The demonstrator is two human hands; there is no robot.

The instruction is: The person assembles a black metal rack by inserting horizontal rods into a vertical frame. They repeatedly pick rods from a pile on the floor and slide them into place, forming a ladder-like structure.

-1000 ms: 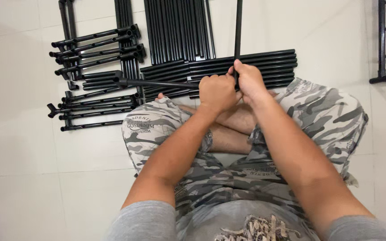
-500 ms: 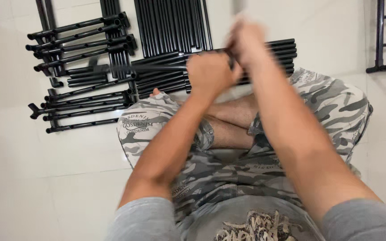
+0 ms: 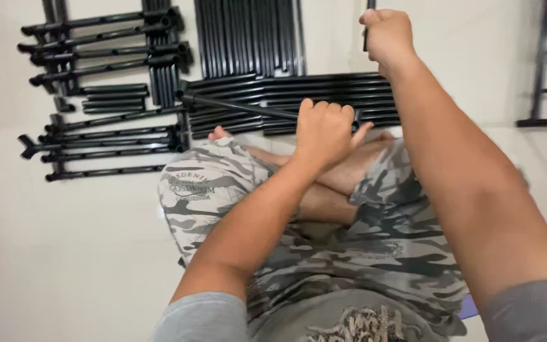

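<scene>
A slim black rod point(image 3: 242, 107) runs level above the seated person's crossed legs, in front of a row of black tubes point(image 3: 286, 95) on the pale tiled floor point(image 3: 64, 253). The left hand point(image 3: 324, 130) is fisted around its right end. The right hand point(image 3: 386, 35), raised higher, is clenched around a second, upright black rod point(image 3: 366, 39). More black tube bundles point(image 3: 102, 44) lie at left.

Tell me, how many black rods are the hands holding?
2. The left hand grips a long rod lying across above the knees. The right hand grips an upright rod at the top edge, mostly hidden. Many more lie on the floor.
</scene>
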